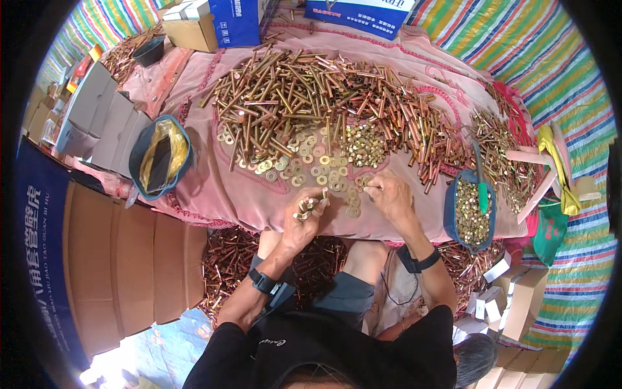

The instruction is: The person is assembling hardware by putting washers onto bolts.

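My left hand point(303, 220) is closed around a small bundle of brass-coloured bolts point(311, 207), their ends pointing up and away from me. To its right, my right hand point(394, 198) has thumb and forefinger pinched together just above the cloth. Whatever lies between those fingertips is too small to make out. Flat round washers point(353, 201) lie scattered between and beyond both hands. Behind them sits a heap of hex nuts point(364, 146). A large pile of long brassy and coppery bolts point(278, 97) spreads across the far side of the pink cloth point(233, 201).
A blue tub lined with a yellow bag point(137, 162) stands at the left, beside grey boxes point(97, 110). At the right, a blue basket point(451, 217) holds nuts and a green-ended tool point(483, 198). More bolts point(227, 266) lie below the work surface. Another person's head point(476, 360) shows lower right.
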